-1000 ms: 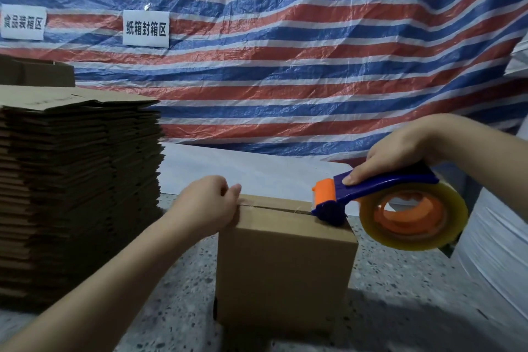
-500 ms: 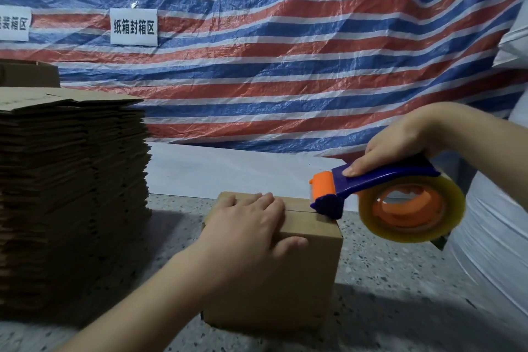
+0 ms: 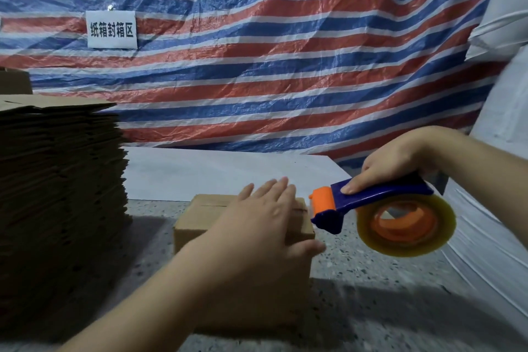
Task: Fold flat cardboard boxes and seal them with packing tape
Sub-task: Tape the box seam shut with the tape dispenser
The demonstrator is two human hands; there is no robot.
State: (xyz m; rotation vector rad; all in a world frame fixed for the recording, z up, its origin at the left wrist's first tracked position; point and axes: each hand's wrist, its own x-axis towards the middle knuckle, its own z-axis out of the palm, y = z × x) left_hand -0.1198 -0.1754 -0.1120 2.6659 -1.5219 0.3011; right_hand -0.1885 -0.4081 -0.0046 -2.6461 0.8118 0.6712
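One folded cardboard box (image 3: pixel 200 226) stands upright on the speckled worktop (image 3: pixel 371 274), slightly left of centre, with its top flaps closed and the seam between them visible along the top face.

At the far left, a tall stack of flat cardboard sheets (image 3: pixel 57 194) rests on the worktop, well apart from the box. Behind it hangs a red, white and blue striped tarpaulin (image 3: pixel 285 51) carrying a white paper sign (image 3: pixel 112 29) with printed characters. A pale flat sheet (image 3: pixel 214 173) lies on the worktop behind the box.

The left hand (image 3: pixel 263 226) lies flat on the top of the box, fingers straight and slightly spread, pointing away from the person. The palm covers the near right part of the top face, and the thumb hangs over the right-hand edge. The hand presses on the box and does not grip it.

To the right of the box, the right hand (image 3: pixel 391 163) grips the blue handle of a tape dispenser (image 3: pixel 371 203), fingers curled over the handle. The orange roller end of the dispenser sits just beside the upper right edge of the box; contact with the cardboard cannot be confirmed. The roll of clear packing tape (image 3: pixel 405 226) hangs below the handle, above the worktop.

At the far right, a stack of white material (image 3: pixel 491 251) rises from the worktop.
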